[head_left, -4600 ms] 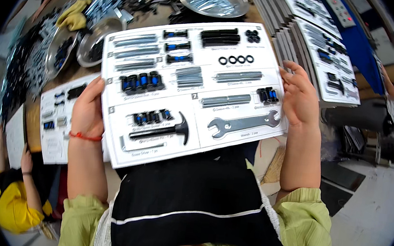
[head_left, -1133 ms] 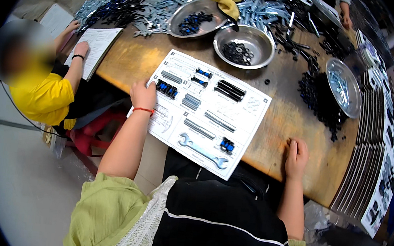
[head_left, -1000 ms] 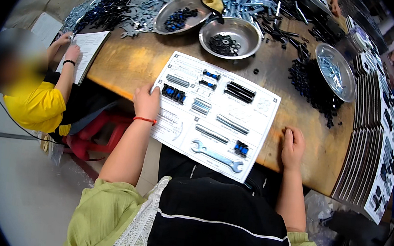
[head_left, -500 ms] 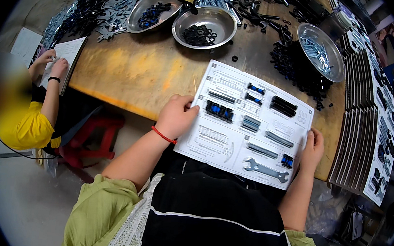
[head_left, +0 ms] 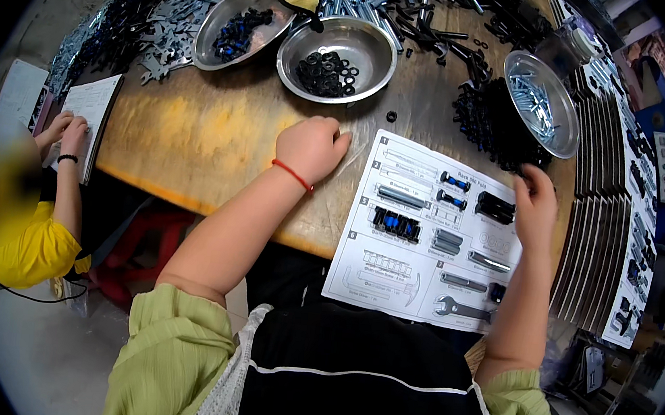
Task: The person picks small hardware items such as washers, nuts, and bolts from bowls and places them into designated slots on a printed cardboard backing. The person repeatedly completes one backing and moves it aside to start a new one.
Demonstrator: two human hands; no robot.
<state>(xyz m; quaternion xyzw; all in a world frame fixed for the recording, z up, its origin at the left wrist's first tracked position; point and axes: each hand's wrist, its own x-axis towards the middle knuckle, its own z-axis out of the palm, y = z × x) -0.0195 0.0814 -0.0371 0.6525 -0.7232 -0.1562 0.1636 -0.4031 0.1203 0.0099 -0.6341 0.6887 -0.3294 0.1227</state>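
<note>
My left hand (head_left: 309, 153), a red cord at its wrist, hovers over or rests on the wooden tabletop just in front of a steel bowl of black washers (head_left: 337, 59). Its fingers are curled under, and nothing shows in it. A printed parts card (head_left: 401, 251) with bolts, tubes and a wrench mounted on it lies tilted over the table edge, its lower part near my apron. My right hand (head_left: 537, 203) is above the card's right edge, fingers loosely bent and apart, close to a heap of black bolts (head_left: 491, 127). My right forearm covers the card's lower right corner.
A bowl of black and blue bolts (head_left: 241, 32) and one of silver screws (head_left: 534, 103) flank the washers. A single black nut (head_left: 391, 116) lies on the table (head_left: 186, 135). Stacked cards (head_left: 589, 234) stand at right. A co-worker in yellow (head_left: 41, 246) sits at left.
Both hands have let go of the card, which has moved right and slightly down. My left hand has gone forward toward the washer bowl, my right hand forward toward the black bolts.
</note>
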